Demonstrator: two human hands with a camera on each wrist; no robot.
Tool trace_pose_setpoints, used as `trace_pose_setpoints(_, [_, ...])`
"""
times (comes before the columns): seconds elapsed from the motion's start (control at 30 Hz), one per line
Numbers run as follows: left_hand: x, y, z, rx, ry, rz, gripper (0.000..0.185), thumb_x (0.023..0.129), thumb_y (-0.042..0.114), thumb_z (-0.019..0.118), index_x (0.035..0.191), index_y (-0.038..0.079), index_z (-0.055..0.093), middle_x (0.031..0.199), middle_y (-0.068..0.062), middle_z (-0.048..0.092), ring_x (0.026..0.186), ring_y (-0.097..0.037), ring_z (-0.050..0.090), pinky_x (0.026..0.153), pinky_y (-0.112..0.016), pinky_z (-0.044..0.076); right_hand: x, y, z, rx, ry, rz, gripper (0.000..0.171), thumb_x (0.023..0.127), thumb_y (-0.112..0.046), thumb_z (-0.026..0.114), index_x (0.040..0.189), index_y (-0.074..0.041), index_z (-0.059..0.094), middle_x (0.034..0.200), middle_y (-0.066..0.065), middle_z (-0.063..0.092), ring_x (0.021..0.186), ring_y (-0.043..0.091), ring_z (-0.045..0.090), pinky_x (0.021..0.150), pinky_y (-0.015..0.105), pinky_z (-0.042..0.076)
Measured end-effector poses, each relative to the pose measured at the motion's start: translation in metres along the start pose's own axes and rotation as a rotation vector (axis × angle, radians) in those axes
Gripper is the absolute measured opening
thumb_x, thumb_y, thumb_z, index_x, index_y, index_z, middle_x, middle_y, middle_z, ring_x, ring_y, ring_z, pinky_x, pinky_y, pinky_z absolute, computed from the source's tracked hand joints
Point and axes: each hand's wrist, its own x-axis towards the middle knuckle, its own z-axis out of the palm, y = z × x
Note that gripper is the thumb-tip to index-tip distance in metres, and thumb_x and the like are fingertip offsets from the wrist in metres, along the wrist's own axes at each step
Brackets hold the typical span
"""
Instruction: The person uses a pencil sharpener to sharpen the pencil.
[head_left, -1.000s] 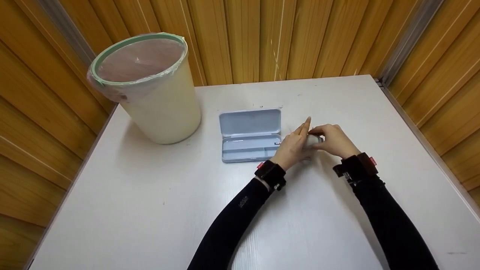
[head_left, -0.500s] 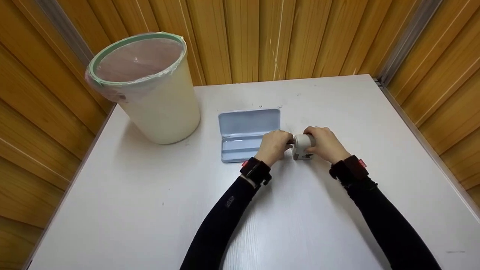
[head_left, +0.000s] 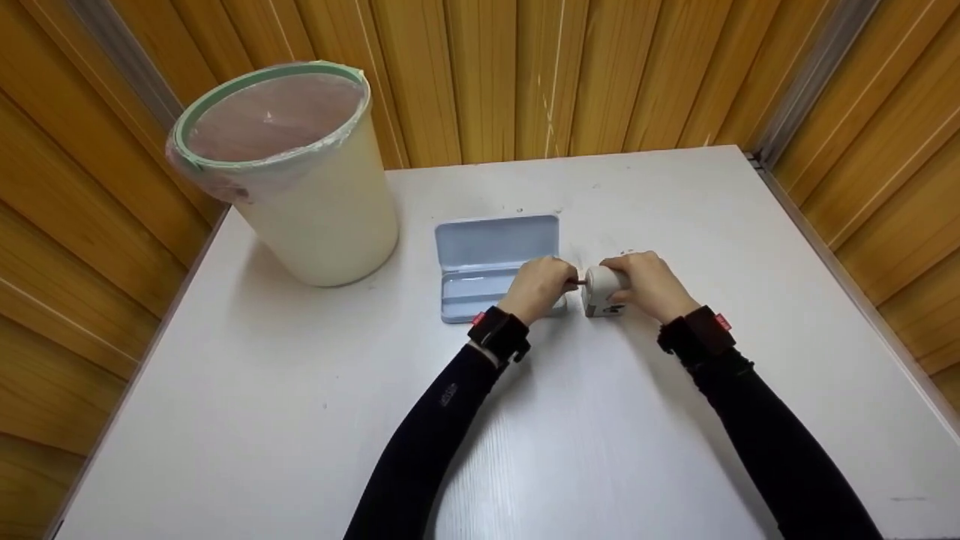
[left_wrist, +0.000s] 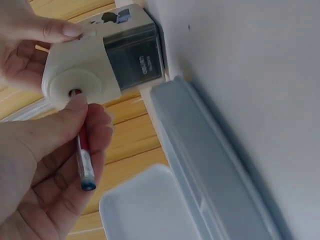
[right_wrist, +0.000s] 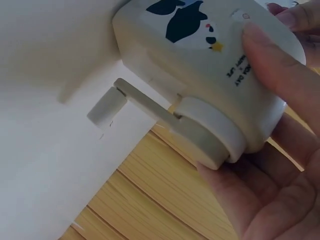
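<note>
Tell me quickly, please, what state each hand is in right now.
Left hand: holding a red pencil, pinched between thumb and fingers.
Right hand: holding the white sharpener, gripped around its body.

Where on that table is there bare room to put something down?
Bare table lies left of the left sleeve, in front of the bin, and between the right sleeve and the table's right edge. It is crowded mid-table: the open pencil case, left hand, pencil, sharpener and right hand are close together.
</note>
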Motion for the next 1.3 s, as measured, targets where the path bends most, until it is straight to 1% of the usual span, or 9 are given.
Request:
trace_pose_setpoints(0.27, [-0.005, -0.011, -0.004, -0.033, -0.014, 0.014, 0.015, 0.09, 0.023, 0.07, 0.099, 0.015, 0.079, 0.096, 0.002, 0.077, 0.088, -0.016, 0.073, 0.079, -0.029, 0.059, 0.003, -0.003, 0.003, 0.009, 0.002, 0.001, 0.048, 0.071, 0.005, 0.082, 0.116, 0.005, 0.068, 0.112, 0.026, 0.07, 0.106, 0.042, 0.066, 0.096, 0.054, 0.051])
trace_pose_setpoints(0.47, [-0.006, -0.015, -0.007, -0.066, -0.028, -0.013, 0.013, 0.088, 0.022, 0.072, 0.095, 0.014, 0.079, 0.093, 0.002, 0.077, 0.086, -0.015, 0.072, 0.078, -0.028, 0.058, 0.005, -0.004, 0.003, 0.021, 0.009, 0.0, 0.047, 0.071, 0.005, 0.082, 0.116, 0.005, 0.068, 0.112, 0.026, 0.07, 0.105, 0.042, 0.066, 0.097, 0.054, 0.051])
trace_pose_setpoints(0.63, [-0.005, -0.017, -0.01, -0.1, -0.025, -0.026, 0.012, 0.086, 0.022, 0.074, 0.092, 0.013, 0.079, 0.09, 0.002, 0.077, 0.082, -0.014, 0.071, 0.076, -0.027, 0.057, 0.006, -0.006, 0.003, 0.043, 0.013, 0.014, 0.047, 0.07, 0.006, 0.082, 0.116, 0.004, 0.069, 0.111, 0.025, 0.071, 0.105, 0.041, 0.066, 0.097, 0.054, 0.05])
trace_pose_setpoints(0.7, [-0.006, -0.021, -0.012, -0.104, -0.026, -0.034, 0.012, 0.086, 0.022, 0.075, 0.091, 0.013, 0.078, 0.088, 0.002, 0.077, 0.081, -0.014, 0.07, 0.074, -0.026, 0.057, 0.008, -0.006, 0.004, 0.043, 0.007, 0.015, 0.048, 0.07, 0.005, 0.082, 0.116, 0.004, 0.069, 0.112, 0.025, 0.071, 0.106, 0.042, 0.065, 0.098, 0.054, 0.05])
trace_pose_setpoints(0.8, [-0.013, -0.037, -0.019, -0.103, -0.014, -0.07, 0.01, 0.084, 0.02, 0.076, 0.089, 0.01, 0.077, 0.087, -0.001, 0.076, 0.08, -0.016, 0.07, 0.075, -0.027, 0.057, 0.008, -0.006, 0.003, 0.044, 0.002, 0.026, 0.048, 0.071, 0.004, 0.082, 0.118, 0.004, 0.068, 0.115, 0.025, 0.07, 0.108, 0.042, 0.064, 0.099, 0.054, 0.048])
trace_pose_setpoints(0.97, [-0.04, -0.081, -0.03, -0.136, 0.005, -0.19, 0.008, 0.083, 0.015, 0.077, 0.085, 0.007, 0.077, 0.084, -0.005, 0.076, 0.079, -0.02, 0.069, 0.076, -0.033, 0.058, 0.003, -0.002, 0.002, 0.051, -0.018, 0.063, 0.048, 0.074, 0.005, 0.08, 0.12, 0.006, 0.066, 0.117, 0.028, 0.068, 0.11, 0.044, 0.061, 0.101, 0.056, 0.047])
trace_pose_setpoints(1.07, [-0.055, -0.1, -0.033, -0.184, 0.002, -0.21, 0.007, 0.084, 0.013, 0.077, 0.085, 0.006, 0.077, 0.083, -0.006, 0.076, 0.077, -0.02, 0.068, 0.076, -0.034, 0.058, -0.001, -0.001, 0.001, 0.043, -0.024, 0.075, 0.047, 0.075, 0.006, 0.079, 0.12, 0.006, 0.066, 0.117, 0.029, 0.067, 0.11, 0.045, 0.061, 0.101, 0.058, 0.046])
trace_pose_setpoints(1.17, [-0.064, -0.111, -0.037, -0.189, 0.01, -0.207, 0.008, 0.084, 0.013, 0.077, 0.086, 0.006, 0.078, 0.082, -0.006, 0.076, 0.076, -0.019, 0.068, 0.075, -0.035, 0.058, -0.003, 0.0, 0.002, 0.027, 0.0, 0.042, 0.047, 0.074, 0.005, 0.08, 0.119, 0.006, 0.067, 0.114, 0.028, 0.069, 0.106, 0.043, 0.063, 0.097, 0.056, 0.048])
trace_pose_setpoints(1.3, [-0.068, -0.118, -0.043, -0.175, 0.029, -0.206, 0.009, 0.084, 0.014, 0.077, 0.087, 0.006, 0.078, 0.083, -0.005, 0.076, 0.074, -0.018, 0.066, 0.073, -0.035, 0.057, -0.001, -0.002, 0.003, 0.026, 0.018, 0.013, 0.045, 0.073, 0.004, 0.081, 0.116, 0.005, 0.068, 0.111, 0.027, 0.07, 0.103, 0.042, 0.065, 0.093, 0.056, 0.052])
